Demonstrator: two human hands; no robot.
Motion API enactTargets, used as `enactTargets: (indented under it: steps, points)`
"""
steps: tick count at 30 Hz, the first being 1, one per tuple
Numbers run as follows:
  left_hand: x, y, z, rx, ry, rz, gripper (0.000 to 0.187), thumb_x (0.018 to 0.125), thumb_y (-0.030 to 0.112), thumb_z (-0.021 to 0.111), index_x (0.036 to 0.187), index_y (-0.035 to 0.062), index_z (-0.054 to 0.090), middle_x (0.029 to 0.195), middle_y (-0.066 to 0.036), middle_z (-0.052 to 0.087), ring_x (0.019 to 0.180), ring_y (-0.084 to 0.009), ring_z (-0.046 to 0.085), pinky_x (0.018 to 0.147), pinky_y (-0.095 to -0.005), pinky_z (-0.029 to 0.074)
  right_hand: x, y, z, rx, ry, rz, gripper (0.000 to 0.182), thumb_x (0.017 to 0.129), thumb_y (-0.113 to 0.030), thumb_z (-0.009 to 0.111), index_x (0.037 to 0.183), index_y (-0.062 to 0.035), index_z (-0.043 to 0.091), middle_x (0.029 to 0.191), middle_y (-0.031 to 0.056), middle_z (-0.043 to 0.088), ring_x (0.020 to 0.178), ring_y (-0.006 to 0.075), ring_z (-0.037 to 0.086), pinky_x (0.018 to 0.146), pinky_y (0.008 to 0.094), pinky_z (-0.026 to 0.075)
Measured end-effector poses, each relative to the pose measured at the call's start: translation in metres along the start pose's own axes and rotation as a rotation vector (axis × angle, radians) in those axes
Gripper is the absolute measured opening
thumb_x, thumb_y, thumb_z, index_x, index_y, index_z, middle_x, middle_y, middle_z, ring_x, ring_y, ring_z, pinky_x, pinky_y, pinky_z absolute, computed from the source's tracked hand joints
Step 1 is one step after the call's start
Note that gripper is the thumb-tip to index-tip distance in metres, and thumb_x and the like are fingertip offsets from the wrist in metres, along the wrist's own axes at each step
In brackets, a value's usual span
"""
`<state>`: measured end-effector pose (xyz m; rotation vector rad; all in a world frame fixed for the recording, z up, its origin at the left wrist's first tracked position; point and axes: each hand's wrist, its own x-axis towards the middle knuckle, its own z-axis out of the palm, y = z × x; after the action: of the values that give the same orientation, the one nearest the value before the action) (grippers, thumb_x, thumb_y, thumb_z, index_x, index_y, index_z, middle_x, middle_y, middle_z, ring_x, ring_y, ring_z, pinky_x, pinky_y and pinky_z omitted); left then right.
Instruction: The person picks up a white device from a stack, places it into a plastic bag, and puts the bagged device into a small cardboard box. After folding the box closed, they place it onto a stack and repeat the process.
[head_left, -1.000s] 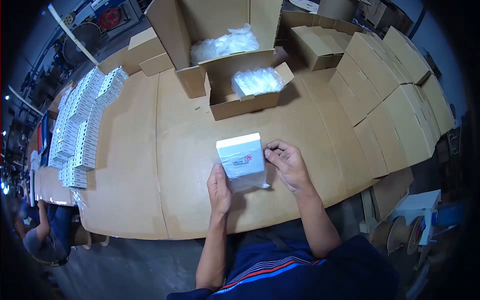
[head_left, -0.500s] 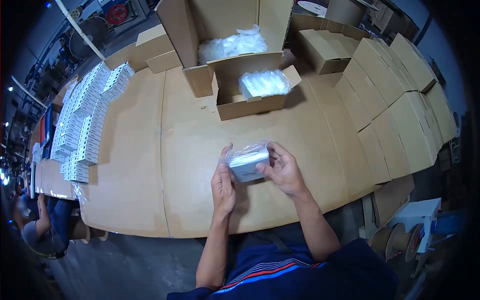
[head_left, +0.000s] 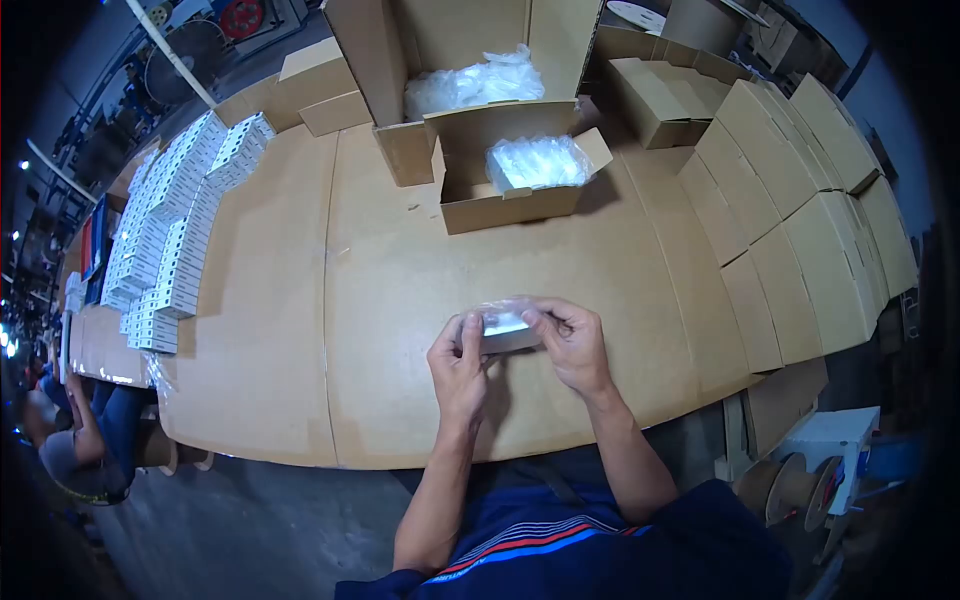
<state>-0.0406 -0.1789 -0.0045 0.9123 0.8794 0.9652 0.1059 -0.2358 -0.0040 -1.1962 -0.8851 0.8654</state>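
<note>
Between my two hands is a small white box (head_left: 510, 341) in a clear plastic bag (head_left: 505, 306), held above the cardboard-covered table. My left hand (head_left: 460, 368) grips its left end, thumb on top. My right hand (head_left: 574, 350) pinches the right end, with thumb and fingers on the plastic. The far side of the box and some fingertips are hidden. Beyond my hands stands an open carton (head_left: 508, 215) with plastic-wrapped packs (head_left: 540, 163) in its right part.
Stacked small white boxes (head_left: 165, 235) stand on the left. A large open carton (head_left: 405, 160) holding clear plastic bags (head_left: 478, 88) is at the back. Closed brown cartons (head_left: 785, 220) are piled on the right. Another person (head_left: 85, 440) sits at the far left.
The bagged box has tipped, so its printed face no longer shows. My left thumb has moved onto the top, and both hands have come closer together.
</note>
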Motion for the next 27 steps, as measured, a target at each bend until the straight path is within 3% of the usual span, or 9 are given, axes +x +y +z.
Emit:
enactTargets:
  steps: [2, 5, 6, 9, 13, 14, 20, 24, 27]
  points:
    - [0.000, 0.004, 0.002, 0.005, 0.039, -0.018, 0.036, 0.109, 0.030, 0.056, 0.113, -0.0024, 0.070, 0.098, -0.005, 0.069, 0.086, -0.0097, 0.064, 0.072, -0.0266, 0.057, -0.002, -0.009, 0.004, -0.025, 0.136, -0.031, 0.023, 0.099, -0.010, 0.070, 0.118, 0.0033, 0.071, 0.125, 0.0156, 0.071, 0.114, 0.0232, 0.067, 0.104, 0.0332, 0.050]
    - [0.006, 0.002, -0.004, 0.019, 0.061, -0.005, 0.039, 0.110, 0.033, 0.054, 0.112, -0.0026, 0.069, 0.097, -0.005, 0.069, 0.086, -0.0099, 0.064, 0.072, -0.0267, 0.057, 0.002, -0.007, -0.005, -0.206, -0.017, -0.376, 0.024, 0.094, -0.008, 0.074, 0.117, -0.0038, 0.074, 0.133, 0.0174, 0.067, 0.119, 0.0267, 0.065, 0.105, 0.0341, 0.049]
    - [0.007, 0.002, -0.005, 0.025, 0.060, 0.001, 0.040, 0.111, 0.033, 0.053, 0.112, -0.0027, 0.069, 0.097, -0.005, 0.069, 0.086, -0.0100, 0.064, 0.073, -0.0269, 0.057, 0.001, -0.012, -0.008, -0.295, -0.116, -0.378, 0.028, 0.089, -0.006, 0.077, 0.116, -0.0092, 0.076, 0.138, 0.0198, 0.063, 0.123, 0.0311, 0.064, 0.104, 0.0364, 0.050]
    - [0.004, 0.007, -0.001, 0.028, 0.026, 0.033, 0.042, 0.112, 0.034, 0.049, 0.111, -0.0027, 0.069, 0.097, -0.006, 0.069, 0.087, -0.0103, 0.064, 0.073, -0.0275, 0.057, 0.005, -0.018, -0.009, -0.465, -0.287, -0.295, 0.030, 0.086, -0.004, 0.078, 0.116, -0.0092, 0.077, 0.133, 0.0188, 0.066, 0.119, 0.0326, 0.066, 0.101, 0.0390, 0.053]
    - [0.004, 0.005, -0.005, 0.022, -0.032, 0.066, 0.046, 0.112, 0.040, 0.043, 0.120, 0.0005, 0.066, 0.104, -0.009, 0.070, 0.094, -0.0181, 0.071, 0.081, -0.0363, 0.063, 0.011, -0.023, -0.010, -0.444, -0.281, -0.220, 0.036, 0.083, 0.000, 0.078, 0.118, -0.0081, 0.076, 0.120, 0.0172, 0.073, 0.108, 0.0297, 0.071, 0.097, 0.0385, 0.056]
    - [0.006, 0.003, -0.011, 0.088, -0.055, 0.096, 0.047, 0.113, 0.040, 0.041, 0.131, 0.0013, 0.060, 0.108, -0.010, 0.069, 0.097, -0.0192, 0.071, 0.083, -0.0359, 0.063, 0.010, -0.027, -0.009, -0.426, -0.254, -0.165, 0.039, 0.081, 0.001, 0.080, 0.119, -0.0080, 0.076, 0.120, 0.0176, 0.074, 0.110, 0.0288, 0.071, 0.097, 0.0372, 0.056]
    - [0.002, 0.024, -0.015, 0.217, -0.193, 0.178, 0.043, 0.110, 0.024, 0.053, 0.147, 0.0042, 0.047, 0.112, -0.010, 0.066, 0.101, -0.0170, 0.068, 0.085, -0.0342, 0.062, 0.010, -0.020, -0.016, -0.418, -0.241, -0.119, 0.035, 0.079, -0.003, 0.083, 0.113, -0.0045, 0.076, 0.125, 0.0161, 0.073, 0.129, 0.0325, 0.063, 0.107, 0.0411, 0.050]
    - [0.005, 0.026, -0.023, 0.346, -0.328, 0.295, 0.044, 0.095, 0.001, 0.072, 0.136, 0.0030, 0.058, 0.112, -0.008, 0.069, 0.104, -0.0143, 0.066, 0.085, -0.0298, 0.059, 0.014, -0.022, -0.019, -0.437, -0.225, -0.249, 0.033, 0.078, -0.006, 0.084, 0.110, -0.0028, 0.076, 0.126, 0.0143, 0.072, 0.134, 0.0354, 0.057, 0.112, 0.0447, 0.046]
    - [0.009, 0.024, -0.028, 0.311, -0.343, 0.149, 0.032, 0.096, 0.004, 0.072, 0.127, 0.0001, 0.063, 0.111, -0.008, 0.070, 0.103, -0.0140, 0.066, 0.084, -0.0292, 0.059, 0.017, -0.034, -0.017, -0.588, -0.215, -0.376, 0.032, 0.079, -0.007, 0.084, 0.110, -0.0025, 0.076, 0.123, 0.0132, 0.073, 0.126, 0.0359, 0.060, 0.109, 0.0457, 0.047]
